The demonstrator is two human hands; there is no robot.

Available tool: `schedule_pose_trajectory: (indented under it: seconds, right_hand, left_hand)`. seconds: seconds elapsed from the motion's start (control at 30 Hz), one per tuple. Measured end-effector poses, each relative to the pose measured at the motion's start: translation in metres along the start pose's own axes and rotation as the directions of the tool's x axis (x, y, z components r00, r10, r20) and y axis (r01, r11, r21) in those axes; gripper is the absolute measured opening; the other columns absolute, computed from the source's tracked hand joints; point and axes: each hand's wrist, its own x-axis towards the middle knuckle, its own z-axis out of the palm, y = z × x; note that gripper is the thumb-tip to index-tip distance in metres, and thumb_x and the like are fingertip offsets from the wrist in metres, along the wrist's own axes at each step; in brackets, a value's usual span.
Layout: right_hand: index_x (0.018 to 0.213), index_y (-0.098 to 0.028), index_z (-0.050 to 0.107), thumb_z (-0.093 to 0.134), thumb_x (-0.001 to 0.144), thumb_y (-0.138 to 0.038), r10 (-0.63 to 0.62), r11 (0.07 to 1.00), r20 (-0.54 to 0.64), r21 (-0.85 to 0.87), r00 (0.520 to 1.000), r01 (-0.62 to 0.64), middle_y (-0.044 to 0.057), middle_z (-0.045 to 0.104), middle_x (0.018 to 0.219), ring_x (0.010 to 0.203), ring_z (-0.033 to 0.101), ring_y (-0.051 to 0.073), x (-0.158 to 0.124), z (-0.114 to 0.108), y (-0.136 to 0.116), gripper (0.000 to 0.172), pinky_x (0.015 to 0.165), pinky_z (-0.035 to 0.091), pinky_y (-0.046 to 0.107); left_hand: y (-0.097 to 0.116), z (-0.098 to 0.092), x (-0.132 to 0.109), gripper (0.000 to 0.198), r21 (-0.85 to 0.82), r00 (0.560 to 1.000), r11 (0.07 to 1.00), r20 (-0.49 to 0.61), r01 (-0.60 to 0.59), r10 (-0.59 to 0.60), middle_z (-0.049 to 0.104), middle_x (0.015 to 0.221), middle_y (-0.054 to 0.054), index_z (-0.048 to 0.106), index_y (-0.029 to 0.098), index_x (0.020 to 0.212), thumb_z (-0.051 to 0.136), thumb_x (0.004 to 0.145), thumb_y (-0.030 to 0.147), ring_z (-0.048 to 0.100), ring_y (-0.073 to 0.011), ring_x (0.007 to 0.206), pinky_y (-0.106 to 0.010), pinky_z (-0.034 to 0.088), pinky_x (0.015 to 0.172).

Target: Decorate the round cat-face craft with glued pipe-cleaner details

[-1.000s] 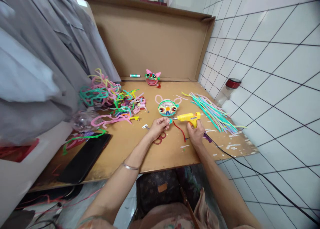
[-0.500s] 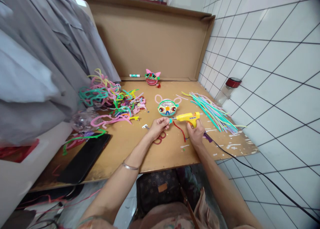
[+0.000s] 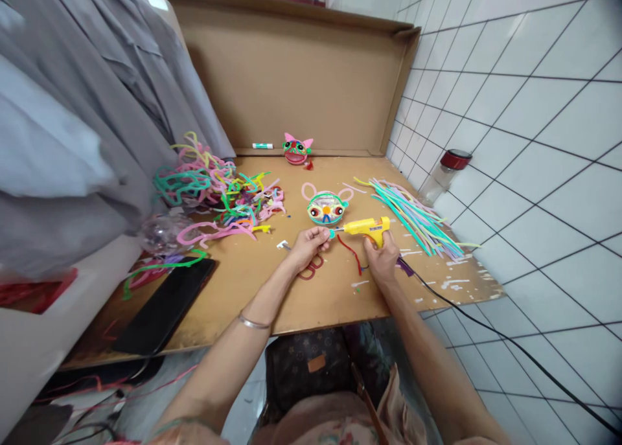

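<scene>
My right hand (image 3: 382, 256) is wrapped round the handle of a yellow glue gun (image 3: 364, 227), its nozzle pointing left. Between the fingertips of my left hand (image 3: 311, 245) is a small green coil (image 3: 332, 234), and the nozzle tip meets it or nearly does. Just beyond lies a round animal face (image 3: 326, 209) with pink loop ears, red eyes and an orange nose. Red-handled scissors (image 3: 313, 267) lie partly hidden under my left hand. A red fuzzy strip (image 3: 350, 251) rests between my hands.
Tangled pipe cleaners (image 3: 214, 186) heap up at the left, near a black phone (image 3: 165, 309). Straight pipe cleaners (image 3: 418, 218) lie at the right by a red-lidded jar (image 3: 444, 173). A finished-looking pink-eared face (image 3: 296, 149) and a glue stick (image 3: 263, 146) sit at the back. The gun's cord (image 3: 466, 315) trails right.
Almost nothing differs. Both hands keep their hold on the green coil and the glue gun; the whole view has shifted very slightly.
</scene>
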Motion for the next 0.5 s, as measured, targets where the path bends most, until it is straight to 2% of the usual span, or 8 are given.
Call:
schedule_pose_trajectory:
  seconds: [0.5]
  right_hand:
    - [0.075,-0.023,0.047,0.053,0.079,-0.033,0.025,1.0,0.044,0.004,0.999,-0.025,0.001,0.053,0.073,0.067,0.05,0.017,-0.0002,-0.0024,-0.0026,0.012,0.064,0.041,0.029]
  left_hand:
    - [0.0027,0.0012,-0.0001,0.04,-0.008,1.0,1.0,-0.015,-0.013,0.013,0.054,0.061,0.003,0.061,0.015,0.065,0.08,0.058,0.049,0.044,-0.0042,0.05,-0.017,0.036,0.048]
